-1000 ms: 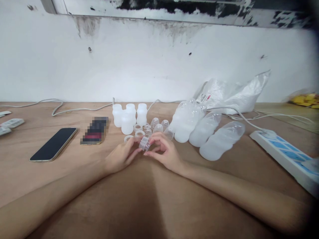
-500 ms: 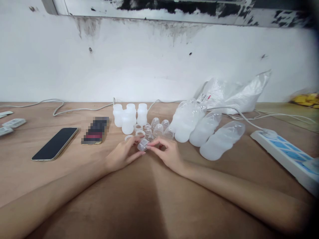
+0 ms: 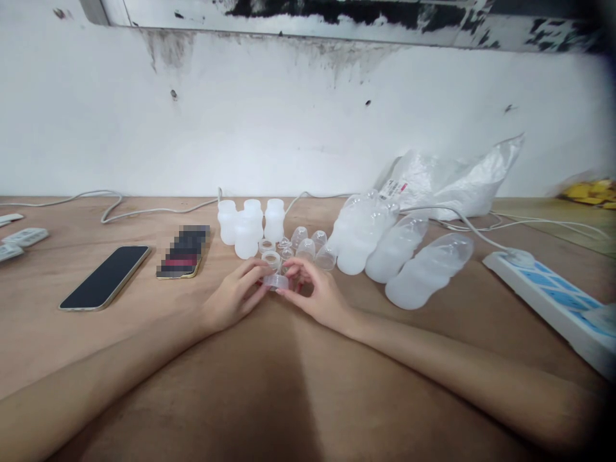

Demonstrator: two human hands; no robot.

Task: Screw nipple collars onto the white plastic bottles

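Observation:
Between both hands is a clear plastic bottle ring [image 3: 276, 282], low over the tabletop. My left hand [image 3: 235, 294] pinches its left side with fingers and thumb. The fingertips of my right hand [image 3: 321, 295] hold its right side. Just behind the hands lie loose rings [image 3: 271, 259], small clear bottle nipples [image 3: 285, 244] and several clear domed caps [image 3: 306, 249]. Several frosted baby bottles [image 3: 247, 234] without tops stand behind these parts. To the right, more frosted bottles [image 3: 416, 276] with clear domed caps stand close together.
A black phone [image 3: 106, 277] and a second, pixelated phone [image 3: 183, 253] lie on the left. A power strip [image 3: 553, 301] with plugged-in cords sits at right. A white plastic bag [image 3: 447, 186] rests by the wall, and cables [image 3: 158, 211] run along the back.
The clear piece between my hands has turned from tilted to lying level. My left fingers have closed in on it, and my right fingers have shifted along its side.

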